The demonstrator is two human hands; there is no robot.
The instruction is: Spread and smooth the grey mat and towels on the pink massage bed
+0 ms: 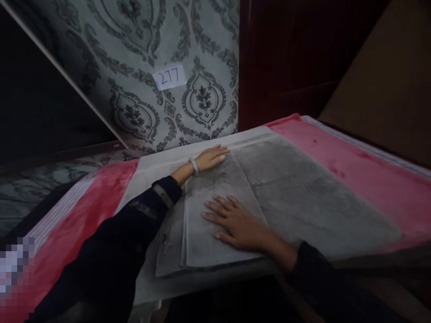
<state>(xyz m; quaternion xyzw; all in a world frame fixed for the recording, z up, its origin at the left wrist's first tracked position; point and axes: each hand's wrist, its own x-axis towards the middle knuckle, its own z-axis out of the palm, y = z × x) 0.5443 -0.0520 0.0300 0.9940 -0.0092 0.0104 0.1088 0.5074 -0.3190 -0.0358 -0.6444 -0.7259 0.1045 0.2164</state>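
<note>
A grey, soft-looking cloth lies spread on the table, with a folded part stacked in layers at its left half. My left hand, with a pale bangle at the wrist, reaches to the far edge of the folded part and rests there, fingers stretched out. Nearer to me, my right hand lies flat on the folded layers, its fingers spread. Neither hand grips anything that I can see. Under the grey cloth is a white area flanked by red and pink cloth.
Pink cloth with a striped border covers the right side of the table; red cloth covers the left. Behind stands a patterned wall with a paper marked 277. A dark red panel rises at the back right.
</note>
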